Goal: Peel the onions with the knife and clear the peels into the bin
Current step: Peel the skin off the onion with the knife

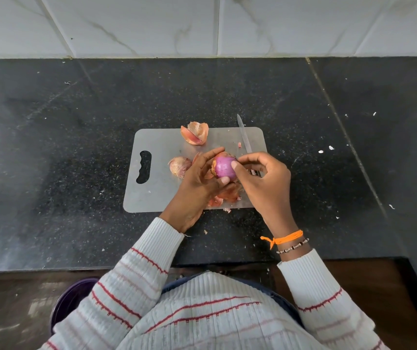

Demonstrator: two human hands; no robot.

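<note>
L hand (197, 180) was curled round the half-peeled onion (224, 168), fingers wrapped over its far side and thumb pressed against the lower front, so clamped on it. R hand (263, 183) met the same onion from the other side: thumb tip flat on the bare purple flesh, forefinger bent over the top, pinching at the skin edge; other fingers folded loosely in toward the palm. Both hands held it just above the steel cutting board (157, 193), near the board's right-centre.

Onion looked glossy purple where skin was off; dry brown-orange skin clung at its left and underside. 2nd onion (180, 166), unpeeled w/ papery pinkish skin, lay on the board just left of the L hand. So 2 onions in view.

Peels: 1 curled heap (194, 133) at the board's far edge, more loose peels (227, 194) under the hands at the near edge; exact count unclear. 1 knife (244, 135) lay on the board's far right, tip past the edge, handle hidden behind R hand. Board sat on black speckled counter (50, 147). 1 purple bin (73, 301) partly seen on the floor, lower left.
</note>
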